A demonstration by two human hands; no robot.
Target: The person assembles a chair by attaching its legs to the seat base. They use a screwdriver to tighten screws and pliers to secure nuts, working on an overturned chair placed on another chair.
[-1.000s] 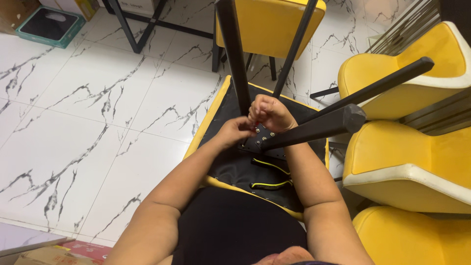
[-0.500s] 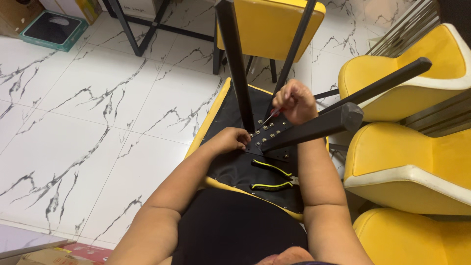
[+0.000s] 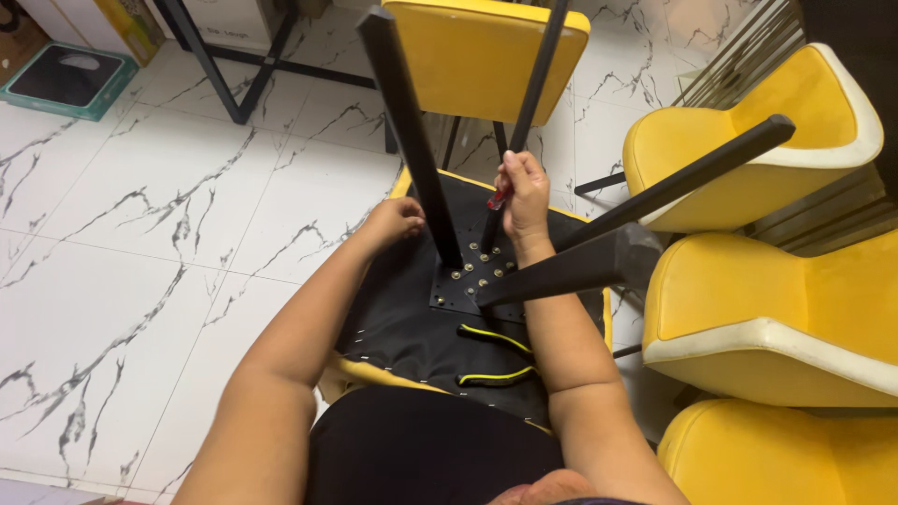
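Yellow chairs [image 3: 748, 309] are crowding the right — a green scale [image 3: 64, 80] is sitting on the marble floor [image 3: 140, 243].

White marble-look floor tiles [image 3: 159, 234] with grey veining and thin grout lines cover the room. Three yellow chair shells [image 3: 748, 178] (cream-edged, stacked along the right side) crowd one wall. At upper left sit a teal-framed bathroom scale [image 3: 65, 79], a black metal frame [image 3: 224, 70] and a yellow box [image 3: 122, 23]
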